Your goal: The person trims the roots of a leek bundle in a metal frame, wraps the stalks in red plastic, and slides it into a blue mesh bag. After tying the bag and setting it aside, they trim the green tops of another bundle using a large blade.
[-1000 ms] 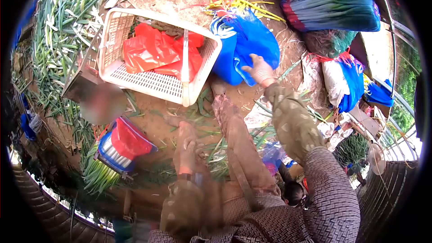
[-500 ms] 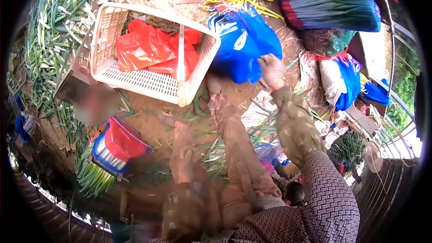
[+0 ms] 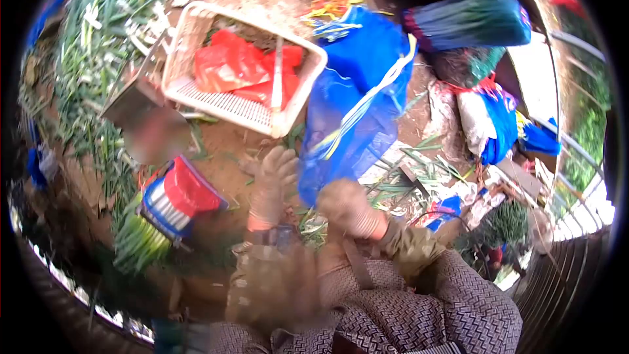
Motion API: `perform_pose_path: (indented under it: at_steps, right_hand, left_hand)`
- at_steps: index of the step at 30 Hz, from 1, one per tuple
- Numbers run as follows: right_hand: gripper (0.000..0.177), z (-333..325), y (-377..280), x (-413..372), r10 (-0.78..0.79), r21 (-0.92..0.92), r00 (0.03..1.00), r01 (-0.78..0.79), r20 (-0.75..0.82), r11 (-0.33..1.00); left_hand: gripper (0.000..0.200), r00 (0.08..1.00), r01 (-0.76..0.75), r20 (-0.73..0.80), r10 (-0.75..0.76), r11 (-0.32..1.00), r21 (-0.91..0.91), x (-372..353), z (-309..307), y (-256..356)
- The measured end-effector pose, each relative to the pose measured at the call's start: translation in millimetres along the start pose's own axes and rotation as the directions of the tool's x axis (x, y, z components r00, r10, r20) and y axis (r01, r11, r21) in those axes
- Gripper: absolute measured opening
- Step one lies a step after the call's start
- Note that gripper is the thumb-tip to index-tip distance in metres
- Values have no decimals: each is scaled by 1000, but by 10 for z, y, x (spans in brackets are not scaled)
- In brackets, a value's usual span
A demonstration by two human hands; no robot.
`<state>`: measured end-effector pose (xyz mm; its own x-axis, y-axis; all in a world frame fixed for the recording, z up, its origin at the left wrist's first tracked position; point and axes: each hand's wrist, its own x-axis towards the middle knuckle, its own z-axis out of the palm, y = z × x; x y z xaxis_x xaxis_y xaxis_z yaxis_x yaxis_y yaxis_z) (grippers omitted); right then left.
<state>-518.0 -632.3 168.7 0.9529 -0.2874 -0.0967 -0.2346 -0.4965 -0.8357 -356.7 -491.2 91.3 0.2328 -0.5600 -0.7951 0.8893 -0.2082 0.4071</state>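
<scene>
My right hand (image 3: 350, 206), in a pale glove and smeared by motion, is closed on the lower end of a blue mesh bag (image 3: 331, 108). The bag stretches away from it up past the basket, and a pale strip (image 3: 370, 101) lies along it. Left of the bag, my left hand (image 3: 275, 174) is gloved and raised with its fingers extended, holding nothing. Just beyond that hand stands a cream plastic basket (image 3: 223, 113) with red plastic bags (image 3: 229, 65) inside.
A bundle of green onions (image 3: 167, 203) in a red, white and blue wrap stands at left. Loose green onions (image 3: 105, 46) cover the far left ground. At right lie a wrapped onion bundle (image 3: 465, 23) and blue-and-white sacks (image 3: 495, 124). Yellow and red ties (image 3: 334, 3) lie behind the basket.
My right hand has drawn the blue mesh bag toward my body, spreading it out lengthwise. My left hand has risen from near my leg toward the basket. The view has shifted slightly.
</scene>
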Motion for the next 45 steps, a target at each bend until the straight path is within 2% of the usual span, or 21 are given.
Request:
perform_pose_path:
  at_steps: [2,4,5,7,9,13,15,18,21,22,23,25,27,29,30,32,35,36,39,41,45]
  right_hand:
    - [17,404,-492,0,-12,230,989,-22,148,973]
    - [15,701,-773,-9,-16,217,956,-50,293,975]
    - [14,876,-915,30,-62,213,929,-18,364,977]
    - [9,1183,-1096,-23,-128,331,942,19,310,943]
    - [10,1323,-1233,-42,-231,455,857,-4,460,891]
    - [10,1303,-1733,7,-387,496,796,128,466,859]
    - [10,1410,-1861,125,-411,471,771,165,486,866]
    - [14,1660,-1805,96,-427,398,697,216,576,891]
    - [21,1951,-1434,160,-262,356,636,-22,726,934]
    - [29,2022,-1315,281,-310,329,713,118,629,937]
    - [35,2114,-1168,363,-154,462,833,-133,531,877]
    - [38,2019,-1130,780,145,360,720,-498,679,789]
    - [32,2023,-1067,1078,341,306,601,-721,723,622]
    - [35,2107,-1096,1217,335,340,616,-722,713,603]
    - [32,2153,-1114,1259,311,436,622,-752,719,494]
    - [31,2164,-1230,1429,416,237,550,-765,724,599]
    - [24,2335,-1068,1416,429,345,607,-765,669,544]
    - [21,2356,-1021,1401,440,348,619,-758,650,551]
    - [20,2426,-928,1334,456,403,679,-721,576,564]
    - [21,2355,-988,1355,472,403,661,-740,584,538]
    - [19,2310,-1036,1306,452,381,650,-742,611,552]
  left_hand:
    - [55,992,14,122,-34,986,163,-198,-279,222]
    - [44,855,514,188,-483,836,-189,-420,-466,537]
    - [45,849,518,201,-488,844,-138,-534,-626,576]
    - [49,927,295,179,-330,935,198,-798,-989,259]
    - [52,970,124,133,-205,882,455,-1053,-1321,-113]
    - [59,996,-45,83,-16,730,682,-1691,-2055,-920]
    - [63,998,-32,-22,64,733,680,-2054,-2332,-1149]
    - [61,865,346,-494,-85,814,467,-2415,-1961,-336]
    - [61,720,-3,-671,177,968,252,-2456,-2311,-527]
    - [57,631,-203,-656,414,904,376,-2468,-2215,-362]
    - [54,510,-366,-616,600,800,476,-2428,-2137,-220]
    - [44,472,60,-517,714,559,827,-2442,-1959,60]
    - [40,554,120,-249,794,220,968,-2357,-1806,364]
    - [37,636,90,-91,766,44,995,-2184,-1763,398]
    - [37,669,77,-44,742,-10,997,-2134,-1709,384]
    - [36,710,54,58,702,-136,989,-2047,-1630,394]
    - [42,710,-31,101,697,-111,993,-1990,-1574,351]
    - [36,767,48,17,641,-84,995,-1938,-1572,250]
    - [49,733,-113,-176,657,373,921,-1854,-1742,-44]
    - [58,745,-221,-349,569,703,675,-1775,-1847,-216]
    - [50,865,-142,-396,309,907,396,-1703,-1889,-171]
